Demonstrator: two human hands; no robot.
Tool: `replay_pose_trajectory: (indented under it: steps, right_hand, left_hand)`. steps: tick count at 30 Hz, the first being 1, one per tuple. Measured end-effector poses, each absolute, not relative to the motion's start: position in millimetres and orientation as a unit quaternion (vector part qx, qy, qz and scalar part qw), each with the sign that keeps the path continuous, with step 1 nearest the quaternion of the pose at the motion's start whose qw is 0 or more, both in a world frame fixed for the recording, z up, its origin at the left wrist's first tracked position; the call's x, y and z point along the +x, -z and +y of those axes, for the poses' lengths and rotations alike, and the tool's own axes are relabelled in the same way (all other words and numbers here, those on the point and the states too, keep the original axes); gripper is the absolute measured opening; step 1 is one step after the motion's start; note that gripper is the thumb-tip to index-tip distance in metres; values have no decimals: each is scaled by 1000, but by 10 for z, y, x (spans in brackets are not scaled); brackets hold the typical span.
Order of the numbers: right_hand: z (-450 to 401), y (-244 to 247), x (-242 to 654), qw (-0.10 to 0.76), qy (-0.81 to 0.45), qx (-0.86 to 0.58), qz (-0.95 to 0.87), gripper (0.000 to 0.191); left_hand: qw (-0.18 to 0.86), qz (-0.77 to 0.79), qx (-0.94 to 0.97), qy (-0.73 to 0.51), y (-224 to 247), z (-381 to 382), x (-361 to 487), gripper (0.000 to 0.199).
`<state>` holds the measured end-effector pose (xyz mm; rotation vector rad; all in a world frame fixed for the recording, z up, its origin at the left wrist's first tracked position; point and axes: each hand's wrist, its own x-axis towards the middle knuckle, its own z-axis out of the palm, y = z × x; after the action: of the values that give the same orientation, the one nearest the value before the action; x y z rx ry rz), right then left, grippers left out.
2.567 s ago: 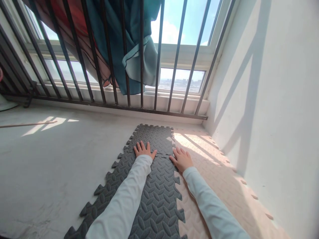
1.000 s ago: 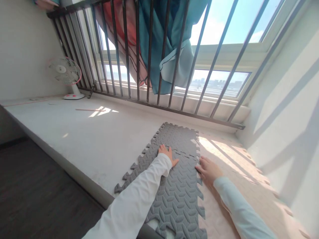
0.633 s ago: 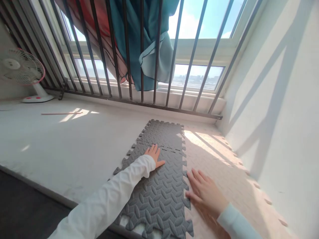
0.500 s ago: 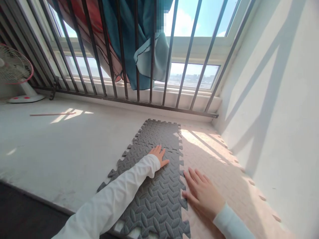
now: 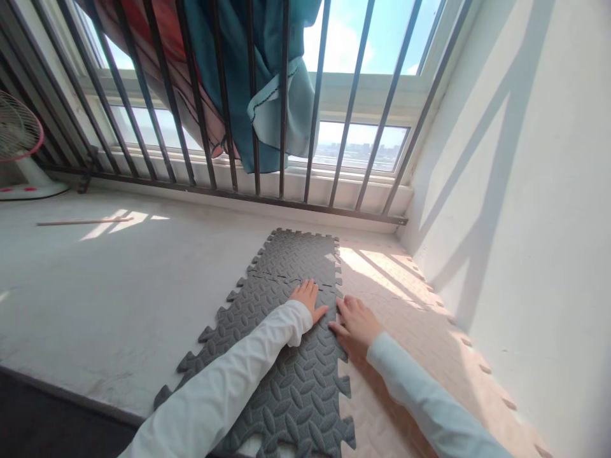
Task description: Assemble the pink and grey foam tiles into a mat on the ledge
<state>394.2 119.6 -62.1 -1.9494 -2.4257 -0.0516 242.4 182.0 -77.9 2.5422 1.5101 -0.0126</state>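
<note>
My left hand [image 5: 308, 299] lies flat on a dark grey foam mat tile [image 5: 300, 397] with a raised leaf-shaped tread, close to the seam with a farther grey tile [image 5: 298, 254]. Along the border between the grey tile and the pale pink foam mat [image 5: 424, 369], my right hand [image 5: 359, 326] rests with fingers bent a little and thumb apart, touching the grey tile's toothed edge. Neither hand grips anything. Toothed edges of the grey and pink mats meet along this border, partly covered by my right hand and forearm.
A white wall [image 5: 539, 267] rises at the right. Beyond the mats stand dark railings [image 5: 281, 197], with a hanging teal cloth [image 5: 267, 121] and windows behind. On the pale floor [image 5: 114, 299] lies a thin stick [image 5: 81, 222]; a fan [image 5: 28, 172] stands far left.
My right hand has moved away from me along the border, nearer my left hand. The left hand stays on the grey tile. The view has shifted slightly.
</note>
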Motion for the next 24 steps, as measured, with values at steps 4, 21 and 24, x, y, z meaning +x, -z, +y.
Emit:
replay_pose_trajectory:
  steps: [4, 21, 24]
  right_hand:
    - [1427, 730, 3894, 65, 57, -641, -763, 54]
    - [1553, 908, 3983, 92, -6, -659, -747, 56]
    - [1595, 876, 3968, 105, 0, -657, -747, 61]
  left_hand:
    - [89, 502, 860, -24, 791, 1861, 2426, 60]
    - [60, 566, 821, -44, 852, 1879, 2374, 65]
    - [59, 564, 823, -31, 818, 1902, 2372, 71]
